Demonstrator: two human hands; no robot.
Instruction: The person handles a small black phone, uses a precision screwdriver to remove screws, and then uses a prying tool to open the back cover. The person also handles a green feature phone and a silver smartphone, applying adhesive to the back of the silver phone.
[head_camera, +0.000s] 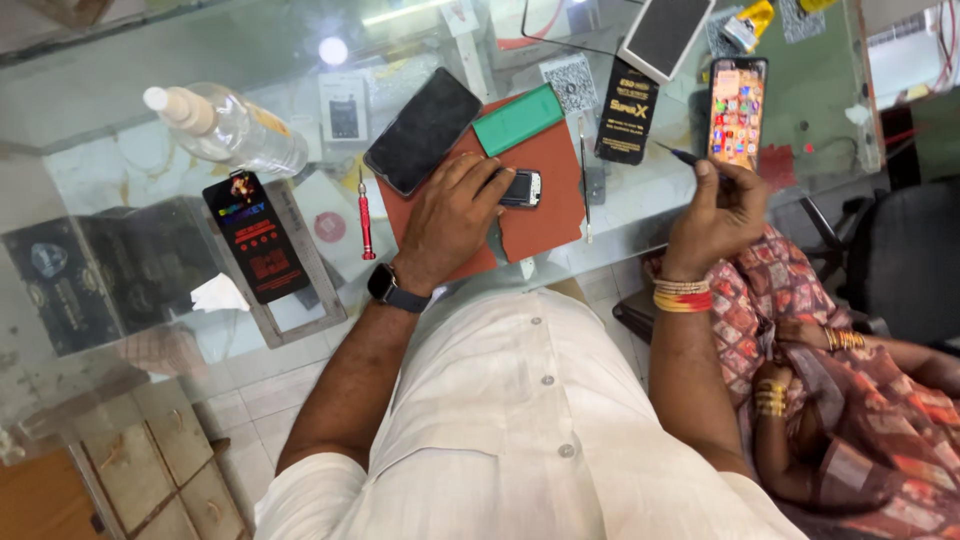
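My left hand (452, 217) presses down on a small dark phone part (521, 188) that lies on a rust-red mat (548, 190) on the glass table (120, 160). A smartwatch sits on that wrist. My right hand (716, 216), with red and yellow threads at the wrist, is raised to the right of the mat and pinches a thin dark tool (684, 155), its tip pointing left. A black phone (423, 131) and a green flat case (518, 119) lie at the mat's far edge.
A lit phone (737, 111) and a white-edged phone (665, 36) lie far right. A clear spray bottle (230, 127), a red screwdriver (365, 215), black packets (256, 236) and tweezers (585, 190) are on the glass. Another person in patterned cloth (860, 390) sits at my right.
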